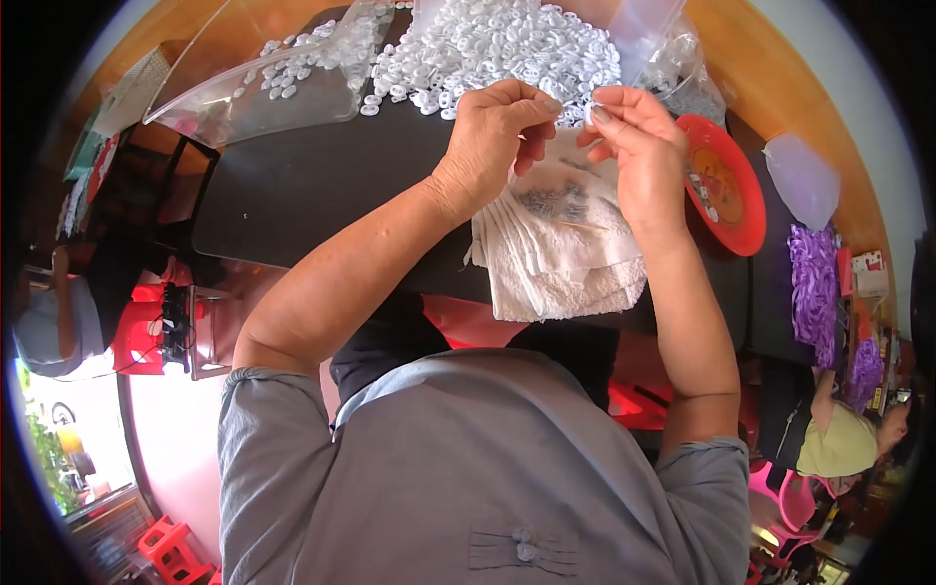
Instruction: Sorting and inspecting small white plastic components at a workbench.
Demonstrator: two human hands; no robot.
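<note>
My left hand is raised over the table, thumb and forefinger pinched together. Facing it, my right hand has its thumb and fingertips drawn together, a short gap from the left fingertips. Whatever lies in either pinch is too small to make out. Below both hands a folded white towel lies at the table's near edge, with a patch of small dark metal-looking bits on it. Just beyond my fingers spreads a large heap of small white oval plastic pieces.
A clear plastic tray with some white pieces lies tilted at the left of the black table. Right of the towel sits a red plate holding a few small pieces. Purple ribbon-like bundles hang farther right, near another person.
</note>
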